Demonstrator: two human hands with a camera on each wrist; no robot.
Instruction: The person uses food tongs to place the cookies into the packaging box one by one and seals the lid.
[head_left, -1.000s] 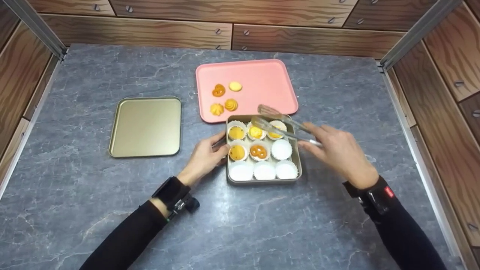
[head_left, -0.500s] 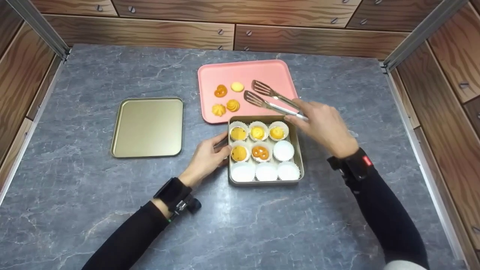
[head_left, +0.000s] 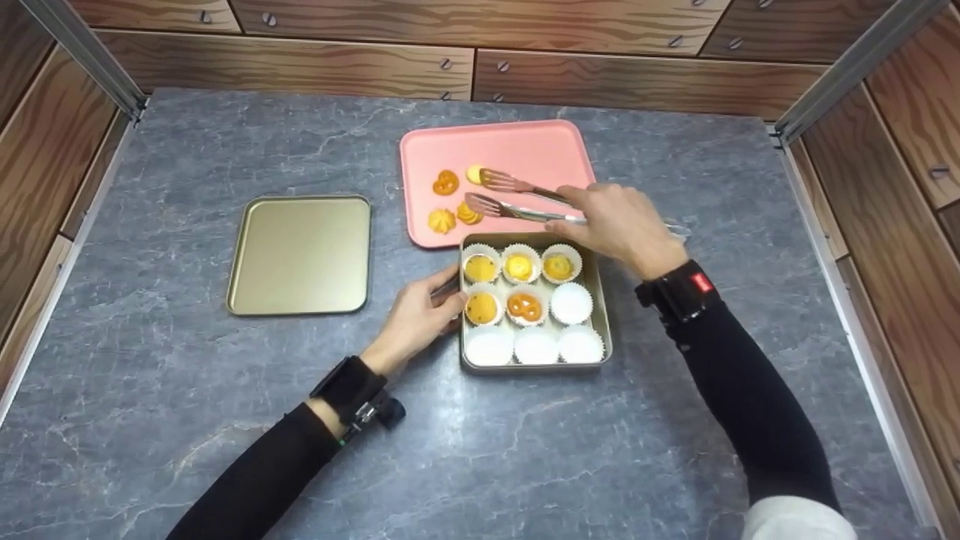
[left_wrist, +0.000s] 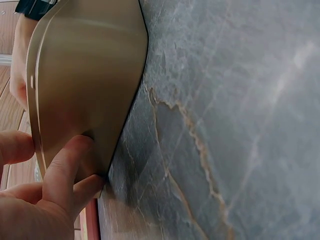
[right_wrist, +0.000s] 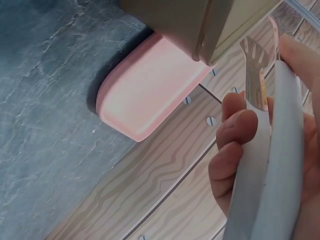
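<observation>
A square gold tin (head_left: 535,364) holds rows of white paper cups (head_left: 571,303). Several cups contain cookies, one of them a pretzel (head_left: 524,307); the front row is bare white. My left hand (head_left: 415,315) grips the tin's left side, thumb at the rim and fingers against the outer wall (left_wrist: 95,65). My right hand (head_left: 619,225) holds slotted metal tongs (head_left: 525,214) by their pale handles (right_wrist: 282,145). The spread tong heads reach over the pink tray (head_left: 540,150), one overlapping a round pale cookie (head_left: 474,174), the other a swirled cookie (head_left: 469,214).
On the tray's left part also lie a pretzel (head_left: 445,182) and a flower-shaped cookie (head_left: 441,220). The gold lid (head_left: 300,255) lies on the grey marbled table (head_left: 420,465), left of the tin. Wood-patterned panels (head_left: 285,64) border the table at the back and sides.
My right hand has carried the tongs from above the tin back and left over the tray, their heads now among the cookies. The left hand keeps its place on the tin.
</observation>
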